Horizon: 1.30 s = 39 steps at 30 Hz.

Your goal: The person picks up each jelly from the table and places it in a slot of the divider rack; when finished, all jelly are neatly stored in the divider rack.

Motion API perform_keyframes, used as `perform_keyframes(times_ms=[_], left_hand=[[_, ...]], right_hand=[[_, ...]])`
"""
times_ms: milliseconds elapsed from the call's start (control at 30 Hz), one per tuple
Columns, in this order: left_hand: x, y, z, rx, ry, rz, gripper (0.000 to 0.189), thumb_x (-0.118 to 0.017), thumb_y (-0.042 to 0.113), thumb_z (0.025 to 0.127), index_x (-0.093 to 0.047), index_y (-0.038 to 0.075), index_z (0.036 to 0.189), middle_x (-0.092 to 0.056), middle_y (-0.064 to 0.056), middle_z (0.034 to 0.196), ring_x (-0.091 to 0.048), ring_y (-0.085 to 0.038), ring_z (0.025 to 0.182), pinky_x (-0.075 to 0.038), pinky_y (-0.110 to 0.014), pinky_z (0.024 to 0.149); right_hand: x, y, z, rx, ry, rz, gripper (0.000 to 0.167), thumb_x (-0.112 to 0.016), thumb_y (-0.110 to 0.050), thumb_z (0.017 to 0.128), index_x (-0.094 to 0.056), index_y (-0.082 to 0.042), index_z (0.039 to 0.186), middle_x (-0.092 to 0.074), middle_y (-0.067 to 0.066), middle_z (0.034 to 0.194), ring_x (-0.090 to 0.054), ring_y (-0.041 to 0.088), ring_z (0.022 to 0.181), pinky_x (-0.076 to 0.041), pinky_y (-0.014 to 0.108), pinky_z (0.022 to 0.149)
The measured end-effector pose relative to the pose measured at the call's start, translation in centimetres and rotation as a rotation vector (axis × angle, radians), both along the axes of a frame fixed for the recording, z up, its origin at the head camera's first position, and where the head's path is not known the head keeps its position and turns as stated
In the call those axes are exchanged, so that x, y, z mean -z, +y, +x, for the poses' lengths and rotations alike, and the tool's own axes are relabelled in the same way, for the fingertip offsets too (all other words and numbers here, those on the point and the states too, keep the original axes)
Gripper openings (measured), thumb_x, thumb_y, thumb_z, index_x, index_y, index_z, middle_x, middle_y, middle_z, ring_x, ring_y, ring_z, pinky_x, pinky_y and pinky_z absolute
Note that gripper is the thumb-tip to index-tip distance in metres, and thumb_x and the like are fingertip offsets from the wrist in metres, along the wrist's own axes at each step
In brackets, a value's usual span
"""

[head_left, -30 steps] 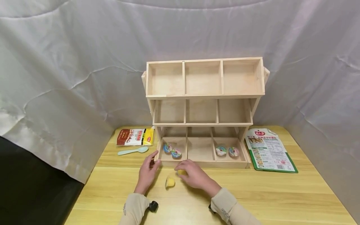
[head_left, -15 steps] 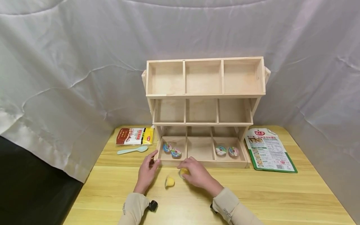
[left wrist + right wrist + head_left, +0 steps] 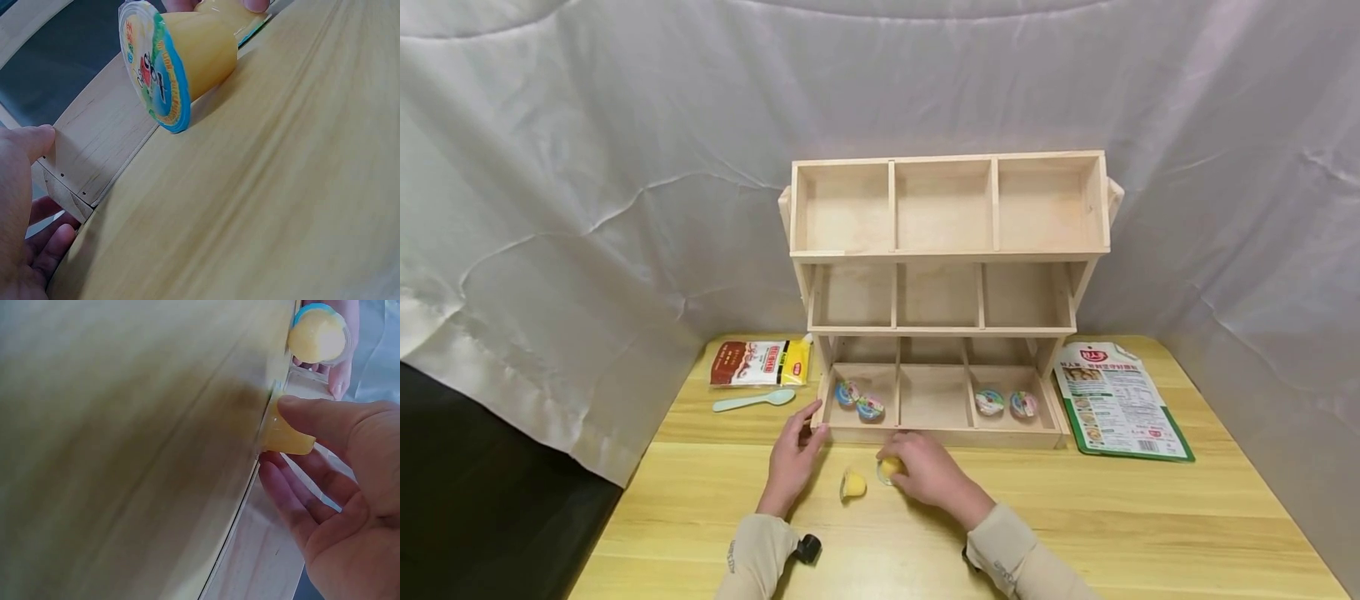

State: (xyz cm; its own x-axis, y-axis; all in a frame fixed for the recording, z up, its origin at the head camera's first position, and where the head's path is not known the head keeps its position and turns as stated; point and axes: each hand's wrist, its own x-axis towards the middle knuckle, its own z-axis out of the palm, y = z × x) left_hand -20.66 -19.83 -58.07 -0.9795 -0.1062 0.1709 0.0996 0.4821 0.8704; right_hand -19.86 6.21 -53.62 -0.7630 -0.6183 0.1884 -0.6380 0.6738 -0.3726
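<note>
My right hand (image 3: 928,473) pinches a yellow jelly cup (image 3: 889,468) between thumb and fingers, just in front of the wooden tiered box (image 3: 940,437). In the right wrist view this cup (image 3: 289,439) stands lid-down at the tabletop. A second jelly cup (image 3: 855,484) lies on its side between the hands, its printed lid (image 3: 156,69) facing the left wrist camera. My left hand (image 3: 792,468) holds the box's front left corner, thumb on the front board (image 3: 103,125) and the other fingers around the side.
Two jelly cups (image 3: 859,402) lie in the bottom tier's left compartment and two more (image 3: 1006,404) in its right one. A red and yellow packet (image 3: 760,364) and a pale spoon (image 3: 754,402) lie left. To the right is a white and green pouch (image 3: 1123,402).
My right hand has shifted slightly to the right and toward me, with the jelly cup moving along. The left hand and the second cup stay in place.
</note>
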Motion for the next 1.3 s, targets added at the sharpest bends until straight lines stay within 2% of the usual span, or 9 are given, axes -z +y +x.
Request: perform_keyframes(times_ms=[233, 433, 600, 833, 1133, 1300], left_hand=[[0.1, 0.0, -0.1, 0.000, 0.004, 0.005, 0.048, -0.065, 0.036, 0.103, -0.055, 0.030, 0.150, -0.060, -0.007, 0.141, -0.063, -0.020, 0.109, -0.054, -0.032, 0.093], [0.2, 0.0, -0.2, -0.014, 0.039, -0.002, 0.048, -0.067, 0.033, 0.102, -0.056, 0.028, 0.149, -0.062, -0.009, 0.136, -0.064, -0.019, 0.106, -0.054, -0.030, 0.090], [0.2, 0.0, -0.2, -0.015, 0.026, 0.002, 0.047, -0.066, 0.032, 0.103, -0.056, 0.029, 0.149, -0.062, -0.008, 0.135, -0.063, -0.019, 0.107, -0.054, -0.030, 0.090], [0.0, 0.1, -0.1, -0.005, 0.012, 0.007, 0.047, -0.066, 0.031, 0.103, -0.056, 0.029, 0.149, -0.062, -0.008, 0.136, -0.063, -0.019, 0.109, -0.054, -0.031, 0.092], [0.1, 0.0, -0.2, -0.001, 0.008, 0.005, 0.046, -0.065, 0.032, 0.104, -0.056, 0.029, 0.149, -0.061, -0.008, 0.137, -0.063, -0.020, 0.110, -0.054, -0.032, 0.093], [0.2, 0.0, -0.2, 0.002, 0.008, 0.004, 0.046, -0.064, 0.034, 0.104, -0.055, 0.030, 0.149, -0.062, -0.008, 0.136, -0.063, -0.020, 0.110, -0.054, -0.032, 0.093]], right_hand=[[-0.6, 0.3, -0.1, 0.018, -0.029, -0.066, 0.027, -0.084, -0.006, 0.080, -0.078, -0.010, 0.107, -0.076, 0.002, 0.105, -0.070, 0.020, 0.096, -0.058, 0.037, 0.088], [-1.3, 0.5, -0.3, 0.049, -0.024, -0.116, 0.029, -0.085, -0.012, 0.081, -0.078, -0.013, 0.109, -0.073, -0.002, 0.101, -0.065, 0.013, 0.089, -0.056, 0.030, 0.081], [-2.0, 0.6, -0.3, 0.093, -0.053, -0.179, 0.030, -0.082, -0.015, 0.086, -0.077, -0.014, 0.115, -0.067, -0.006, 0.098, -0.059, 0.007, 0.082, -0.052, 0.023, 0.074], [-2.7, 0.9, -0.3, 0.152, -0.077, -0.291, 0.032, -0.079, -0.017, 0.091, -0.075, -0.010, 0.122, -0.058, -0.005, 0.094, -0.055, 0.008, 0.078, -0.052, 0.021, 0.069], [-2.9, 1.2, -0.4, 0.191, -0.154, -0.355, 0.038, -0.073, -0.013, 0.096, -0.069, -0.011, 0.134, -0.050, -0.004, 0.098, -0.054, 0.007, 0.083, -0.053, 0.019, 0.072], [-3.0, 1.2, -0.4, 0.222, -0.170, -0.357, 0.036, -0.072, -0.012, 0.097, -0.069, -0.014, 0.133, -0.048, -0.002, 0.099, -0.053, 0.008, 0.083, -0.052, 0.019, 0.072]])
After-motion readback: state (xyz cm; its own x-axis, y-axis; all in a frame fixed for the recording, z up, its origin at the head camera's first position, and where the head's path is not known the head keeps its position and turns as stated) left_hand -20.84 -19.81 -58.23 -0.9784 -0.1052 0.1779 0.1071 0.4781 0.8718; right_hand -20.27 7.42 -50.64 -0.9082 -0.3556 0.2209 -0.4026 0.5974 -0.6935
